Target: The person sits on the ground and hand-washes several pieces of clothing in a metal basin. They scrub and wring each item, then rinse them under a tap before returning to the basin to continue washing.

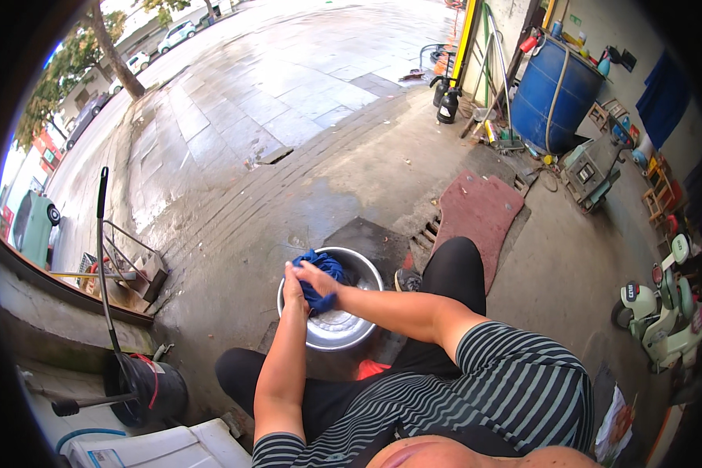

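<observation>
Both hands grip a bunched blue cloth (323, 264) over a round metal basin (351, 336) on the concrete floor. My left hand (294, 288) is closed on the cloth's left side. From the right, my right hand (319, 279) presses around the same cloth, close against the left hand. Part of the cloth hangs below the fingers. Whitish, sudsy-looking water lies in the basin, which stands between my bent knees. The cloth's underside is hidden by the hands.
Right of the basin lie a reddish mat (479, 216) and a drain grate (426, 234). A black bucket (169, 389) with a long-handled tool stands at lower left. Farther off are a blue barrel (550, 88), black spray bottles (447, 106) and a light green scooter (664, 322).
</observation>
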Motion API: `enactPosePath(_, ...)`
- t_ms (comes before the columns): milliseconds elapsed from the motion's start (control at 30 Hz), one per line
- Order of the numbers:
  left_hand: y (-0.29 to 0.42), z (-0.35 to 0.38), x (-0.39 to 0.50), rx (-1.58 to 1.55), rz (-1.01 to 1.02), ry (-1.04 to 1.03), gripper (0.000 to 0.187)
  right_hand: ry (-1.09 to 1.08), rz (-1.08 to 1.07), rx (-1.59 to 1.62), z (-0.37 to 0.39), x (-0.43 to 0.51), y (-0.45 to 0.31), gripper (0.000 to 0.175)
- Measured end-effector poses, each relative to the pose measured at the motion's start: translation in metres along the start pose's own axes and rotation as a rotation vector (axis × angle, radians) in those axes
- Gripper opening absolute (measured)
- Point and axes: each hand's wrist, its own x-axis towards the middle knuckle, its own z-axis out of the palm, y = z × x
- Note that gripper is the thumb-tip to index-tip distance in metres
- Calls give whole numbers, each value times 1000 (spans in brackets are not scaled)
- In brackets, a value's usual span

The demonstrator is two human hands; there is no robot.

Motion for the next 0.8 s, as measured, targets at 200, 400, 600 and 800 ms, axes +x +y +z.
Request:
enactPosePath(200, -22, -49, 58, -152, -91, -466, 58, 404, -480, -1202, 31, -41, 9, 81)
enactPosePath(400, -8, -2, 24, -248, 86, -205, 54, 504, -705, -1134, 21, -18, -14, 25)
enactPosePath(600, -7, 36, -34, -71, 223, 79, 50, 524, -417, -1121, 7, 8, -26, 35)
enactPosePath(800, 0, 28, -31, -164, 197, 72, 31, 454, -416, -1069, 1, 22, -28, 44)
